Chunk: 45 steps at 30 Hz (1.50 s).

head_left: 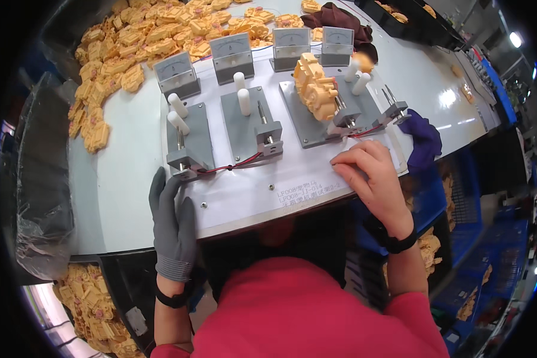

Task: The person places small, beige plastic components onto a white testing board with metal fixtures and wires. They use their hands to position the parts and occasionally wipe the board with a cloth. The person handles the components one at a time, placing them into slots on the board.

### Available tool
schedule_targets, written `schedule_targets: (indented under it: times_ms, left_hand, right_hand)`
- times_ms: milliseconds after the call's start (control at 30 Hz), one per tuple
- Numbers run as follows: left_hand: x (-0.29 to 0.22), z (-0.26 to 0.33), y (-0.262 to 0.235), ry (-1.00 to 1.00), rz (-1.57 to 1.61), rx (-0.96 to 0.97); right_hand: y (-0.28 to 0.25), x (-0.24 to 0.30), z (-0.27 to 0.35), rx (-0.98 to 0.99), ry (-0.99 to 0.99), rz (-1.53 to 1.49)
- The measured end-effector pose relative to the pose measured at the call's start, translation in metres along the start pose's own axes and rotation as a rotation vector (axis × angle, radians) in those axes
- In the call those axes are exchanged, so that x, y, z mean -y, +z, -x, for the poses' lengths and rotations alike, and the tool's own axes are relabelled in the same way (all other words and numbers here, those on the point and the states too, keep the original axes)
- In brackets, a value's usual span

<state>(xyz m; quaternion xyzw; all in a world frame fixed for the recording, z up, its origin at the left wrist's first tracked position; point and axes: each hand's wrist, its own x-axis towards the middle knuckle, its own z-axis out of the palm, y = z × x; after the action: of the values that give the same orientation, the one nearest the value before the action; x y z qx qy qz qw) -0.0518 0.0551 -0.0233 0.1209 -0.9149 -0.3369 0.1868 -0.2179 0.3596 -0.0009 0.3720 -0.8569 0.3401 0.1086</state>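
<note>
My left hand (172,224), in a grey glove, lies flat with fingers apart on the near edge of a white test board (250,194), just below the leftmost grey fixture (191,137). My bare right hand (370,179) rests on the board's right part, fingers curled down, holding nothing, close to the red and black wires (238,164). A yellow toy vehicle (315,86) sits on the third grey fixture (316,122). Several analogue meters (232,56) stand in a row behind the fixtures, with white pegs (243,100) between.
A large heap of yellow toy parts (143,42) covers the table's far left. A purple cloth (425,143) hangs at the right edge, a dark cloth (334,18) lies behind the meters. Bins with more yellow parts (92,304) stand below the table on both sides.
</note>
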Motion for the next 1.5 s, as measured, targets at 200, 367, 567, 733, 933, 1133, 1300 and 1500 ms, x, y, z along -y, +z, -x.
schedule_targets:
  times_ms: [200,367,567,733,933,1133,1300,1500]
  left_hand:
    - [0.001,0.002,0.006,-0.043,0.023,-0.039]
    - [-0.001,0.002,0.005,-0.053,0.069,-0.058]
    - [0.002,0.002,0.008,-0.063,0.106,-0.068]
    - [0.0,0.002,0.006,-0.09,0.125,-0.069]
    - [-0.001,0.002,0.008,-0.09,0.149,-0.079]
    - [-0.001,0.003,0.009,-0.094,0.154,-0.093]
    - [0.0,0.003,0.009,-0.095,0.15,-0.098]
    - [-0.003,0.003,0.009,-0.099,0.167,-0.11]
  right_hand:
    - [0.007,0.001,-0.001,-0.012,0.06,0.035]
    - [0.007,0.001,-0.001,0.013,0.096,0.031]
    - [0.009,0.003,-0.001,-0.006,0.089,0.029]
    - [0.009,0.002,-0.001,-0.001,0.084,0.018]
    - [0.01,0.002,0.0,-0.002,0.072,0.032]
    - [0.011,0.001,0.002,-0.003,0.078,0.031]
    - [0.012,0.001,0.003,-0.005,0.096,0.029]
    - [0.012,0.002,0.003,-0.003,0.11,0.031]
